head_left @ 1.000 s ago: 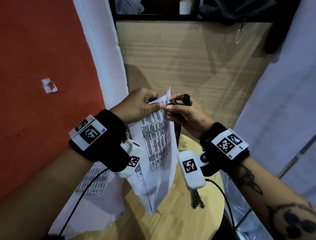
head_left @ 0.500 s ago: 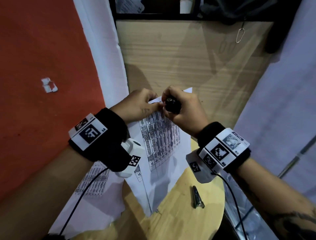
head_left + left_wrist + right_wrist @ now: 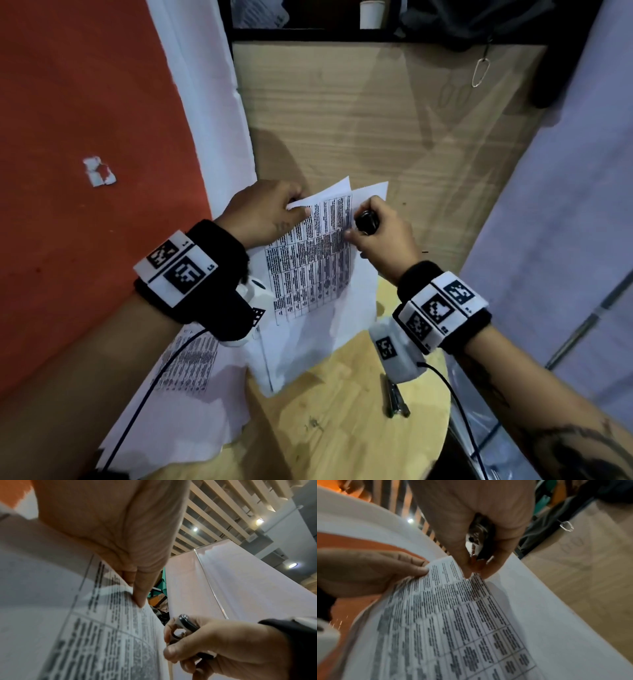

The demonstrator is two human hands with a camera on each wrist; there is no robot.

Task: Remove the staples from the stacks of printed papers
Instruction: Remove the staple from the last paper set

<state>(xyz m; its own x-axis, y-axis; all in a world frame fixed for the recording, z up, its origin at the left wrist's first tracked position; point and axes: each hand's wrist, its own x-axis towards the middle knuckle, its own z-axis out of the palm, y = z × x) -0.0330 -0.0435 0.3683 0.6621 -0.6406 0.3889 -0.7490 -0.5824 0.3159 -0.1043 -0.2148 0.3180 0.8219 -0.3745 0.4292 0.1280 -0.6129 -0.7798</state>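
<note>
The left hand [image 3: 265, 214] pinches the top corner of the printed papers [image 3: 315, 274] between thumb and fingers, holding them up off the round wooden table [image 3: 346, 431]. At three o'clock from it, the right hand [image 3: 380, 236] is curled tightly around a black staple remover [image 3: 367, 222], its thumb pressing the sheet's right edge; the tool's metal tip seems to sit at that edge, though blur hides any staple. Another printed sheet [image 3: 188, 363] lies at seven o'clock, and a small metal tool [image 3: 395, 399] rests on the table at five o'clock.
</note>
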